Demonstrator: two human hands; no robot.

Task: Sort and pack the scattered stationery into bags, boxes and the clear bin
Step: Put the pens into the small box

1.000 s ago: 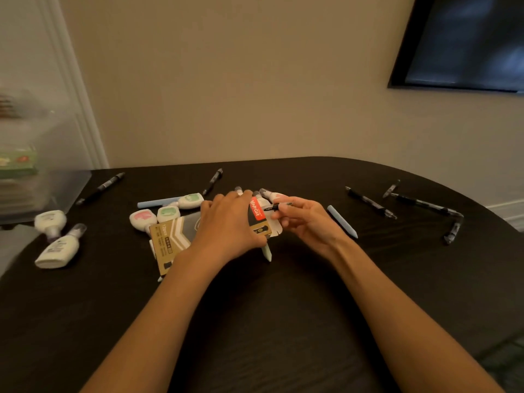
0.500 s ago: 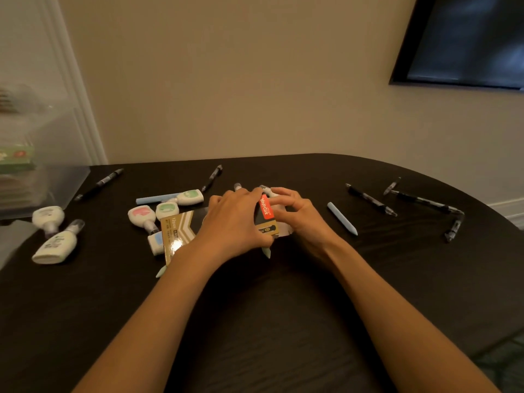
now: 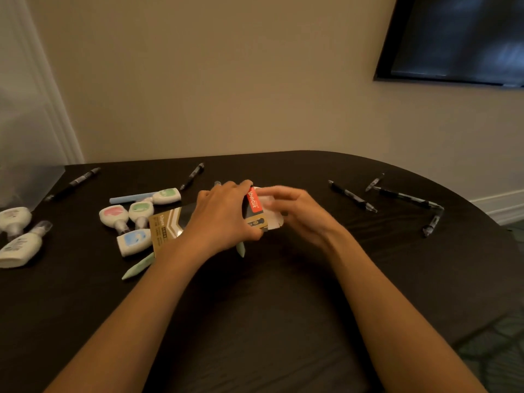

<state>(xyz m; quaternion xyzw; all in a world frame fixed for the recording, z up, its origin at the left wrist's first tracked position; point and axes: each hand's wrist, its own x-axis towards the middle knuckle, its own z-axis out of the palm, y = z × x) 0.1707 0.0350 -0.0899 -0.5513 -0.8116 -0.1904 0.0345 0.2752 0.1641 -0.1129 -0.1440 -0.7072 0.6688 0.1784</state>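
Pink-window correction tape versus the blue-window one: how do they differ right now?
The pink-window tape lies farther from the person, apart from the gold box; the blue-window tape sits nearer, right against the box's edge. The pink-window tape's nose shows, pointing toward the person; the blue-window tape's does not show. Both have white bodies and lie on the table.

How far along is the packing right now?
Done: unclear, the clear bin is blurred. In hand: left hand grips the gold pen box, right hand at its white flap. Left: black pens, correction tapes, white bottles, pastel sticks loose on the table.
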